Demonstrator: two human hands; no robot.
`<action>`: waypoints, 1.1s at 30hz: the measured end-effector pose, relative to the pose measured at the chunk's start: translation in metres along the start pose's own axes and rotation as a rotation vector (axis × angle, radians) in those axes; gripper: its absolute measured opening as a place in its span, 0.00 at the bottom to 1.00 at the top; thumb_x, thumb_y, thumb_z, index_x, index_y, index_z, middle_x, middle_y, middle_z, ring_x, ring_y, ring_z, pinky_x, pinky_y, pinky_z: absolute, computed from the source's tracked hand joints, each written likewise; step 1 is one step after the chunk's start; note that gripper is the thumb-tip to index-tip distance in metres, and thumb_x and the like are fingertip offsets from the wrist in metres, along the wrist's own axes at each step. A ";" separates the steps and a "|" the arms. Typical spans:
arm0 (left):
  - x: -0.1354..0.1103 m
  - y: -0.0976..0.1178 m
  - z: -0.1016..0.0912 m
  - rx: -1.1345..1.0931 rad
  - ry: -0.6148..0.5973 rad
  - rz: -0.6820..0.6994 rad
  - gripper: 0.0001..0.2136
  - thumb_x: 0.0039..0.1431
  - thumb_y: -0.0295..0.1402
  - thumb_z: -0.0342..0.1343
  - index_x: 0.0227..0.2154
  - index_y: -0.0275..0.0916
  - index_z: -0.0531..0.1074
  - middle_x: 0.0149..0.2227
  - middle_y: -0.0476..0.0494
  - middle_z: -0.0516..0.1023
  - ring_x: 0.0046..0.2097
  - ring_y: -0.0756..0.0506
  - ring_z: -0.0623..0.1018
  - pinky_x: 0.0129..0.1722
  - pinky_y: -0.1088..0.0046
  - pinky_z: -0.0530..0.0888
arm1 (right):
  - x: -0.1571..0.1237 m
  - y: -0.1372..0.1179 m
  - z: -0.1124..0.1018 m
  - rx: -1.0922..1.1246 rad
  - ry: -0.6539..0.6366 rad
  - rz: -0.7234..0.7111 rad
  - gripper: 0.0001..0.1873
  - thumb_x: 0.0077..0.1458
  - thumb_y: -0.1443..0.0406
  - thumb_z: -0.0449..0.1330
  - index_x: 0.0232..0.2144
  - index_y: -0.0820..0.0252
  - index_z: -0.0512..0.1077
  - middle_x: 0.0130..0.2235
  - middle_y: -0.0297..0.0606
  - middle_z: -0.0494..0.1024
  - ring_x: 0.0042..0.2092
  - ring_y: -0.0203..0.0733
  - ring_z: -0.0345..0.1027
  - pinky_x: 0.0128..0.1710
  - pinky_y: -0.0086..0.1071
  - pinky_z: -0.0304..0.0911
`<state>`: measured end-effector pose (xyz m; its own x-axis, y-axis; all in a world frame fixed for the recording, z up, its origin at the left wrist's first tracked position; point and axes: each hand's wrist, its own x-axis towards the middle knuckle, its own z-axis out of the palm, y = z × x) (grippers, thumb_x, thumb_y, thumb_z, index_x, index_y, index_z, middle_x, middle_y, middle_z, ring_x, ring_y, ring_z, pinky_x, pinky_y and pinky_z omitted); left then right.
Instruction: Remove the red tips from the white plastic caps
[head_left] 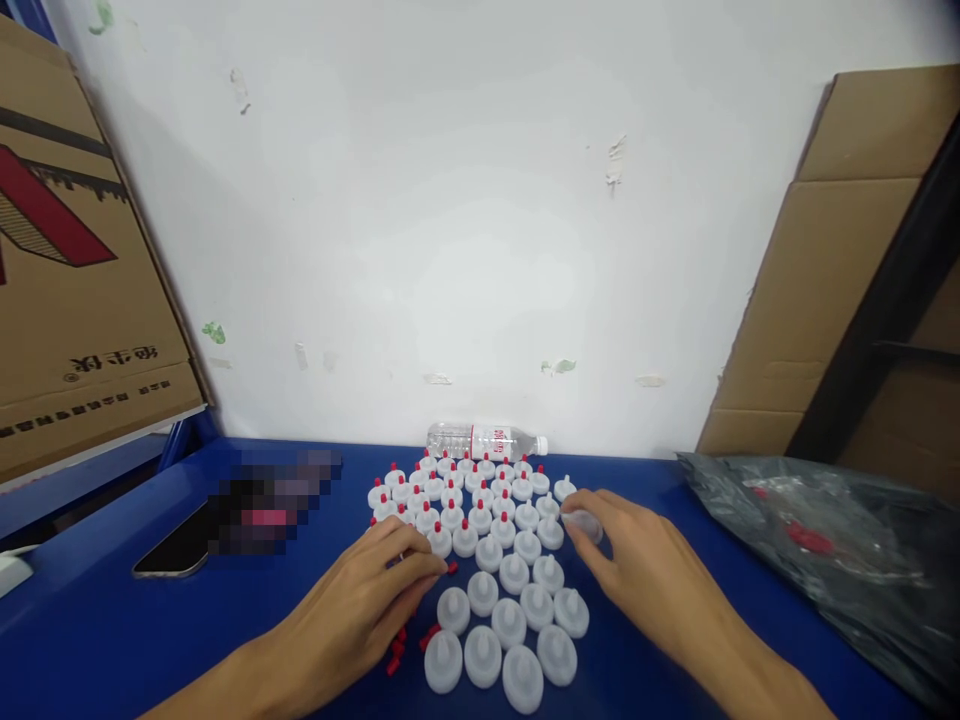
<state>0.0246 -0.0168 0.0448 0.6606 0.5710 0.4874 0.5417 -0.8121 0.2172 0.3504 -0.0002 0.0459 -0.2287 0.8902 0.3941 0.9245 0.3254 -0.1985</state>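
Observation:
My left hand [367, 590] is closed in a pinch, with a small red tip cap [452, 568] showing at its fingertips. Between the thumb and fingers of my right hand [630, 545] is a translucent white nozzle cap [585, 525], tilted and lifted beside the others. Round white nozzle caps [508, 622] without red tips stand in the near rows between my hands. Farther back, many white caps [465, 538] wear red tips. Loose red tip caps [397, 650] lie under and beside my left hand, which partly hides them.
A clear plastic bottle [480, 441] lies on its side against the wall behind the rows. A phone [174, 540] rests on the blue table [247, 620] at left. A grey plastic bag [847, 570] spreads at right. Cardboard [817, 270] stands on both sides.

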 end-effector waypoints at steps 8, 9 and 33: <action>0.002 0.003 0.000 0.017 0.094 0.016 0.06 0.76 0.29 0.50 0.45 0.42 0.72 0.36 0.47 0.79 0.36 0.45 0.78 0.36 0.70 0.76 | -0.001 -0.013 -0.004 0.215 0.180 -0.140 0.11 0.71 0.64 0.50 0.48 0.51 0.73 0.45 0.36 0.80 0.40 0.43 0.78 0.37 0.35 0.71; 0.002 0.004 0.000 0.016 0.117 0.030 0.06 0.76 0.29 0.50 0.45 0.42 0.72 0.36 0.47 0.80 0.36 0.45 0.79 0.36 0.70 0.77 | -0.001 -0.015 -0.004 0.237 0.188 -0.167 0.11 0.71 0.64 0.51 0.48 0.51 0.72 0.46 0.36 0.80 0.41 0.43 0.78 0.38 0.35 0.71; 0.002 0.006 0.003 -0.069 0.231 0.161 0.08 0.73 0.24 0.54 0.49 0.39 0.75 0.37 0.41 0.83 0.39 0.43 0.83 0.39 0.68 0.83 | -0.016 -0.058 0.007 0.328 0.337 -0.602 0.08 0.75 0.61 0.54 0.42 0.55 0.72 0.36 0.30 0.83 0.33 0.31 0.80 0.28 0.24 0.66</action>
<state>0.0309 -0.0205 0.0445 0.5954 0.3977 0.6981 0.3975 -0.9009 0.1743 0.2982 -0.0314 0.0444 -0.5102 0.4009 0.7609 0.5200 0.8485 -0.0985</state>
